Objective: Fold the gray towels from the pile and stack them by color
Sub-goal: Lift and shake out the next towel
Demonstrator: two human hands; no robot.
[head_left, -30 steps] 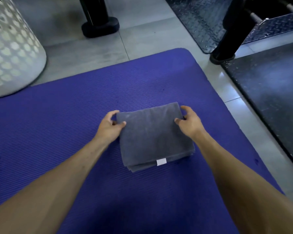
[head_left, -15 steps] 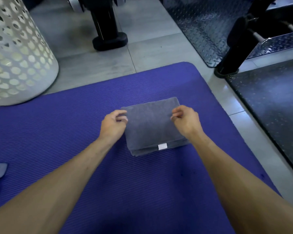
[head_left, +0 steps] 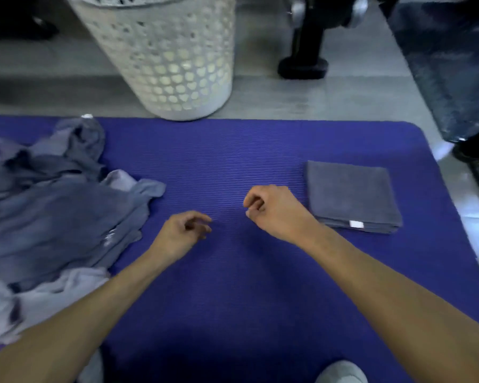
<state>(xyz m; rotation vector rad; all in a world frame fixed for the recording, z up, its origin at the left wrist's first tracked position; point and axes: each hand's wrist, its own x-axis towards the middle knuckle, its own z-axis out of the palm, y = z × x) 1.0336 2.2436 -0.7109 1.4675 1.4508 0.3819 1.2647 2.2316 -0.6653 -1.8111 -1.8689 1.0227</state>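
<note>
both hands have let go of the folded gray towel (head_left: pixel 351 196), which now lies flat at the right of the purple mat (head_left: pixel 233 299), white tag facing the person. left hand (head_left: pixel 181 230) hovers over bare mat, fingers loosely curled, holding nothing. right hand (head_left: pixel 274 208) hangs just left of the folded towel, fingers loosely curled, empty, not touching it. pile of unfolded gray towels (head_left: pixel 53 217) sits crumpled at the left of the mat. white perforated laundry basket (head_left: pixel 172 56) stands on the floor beyond the mat's far edge.
</note>
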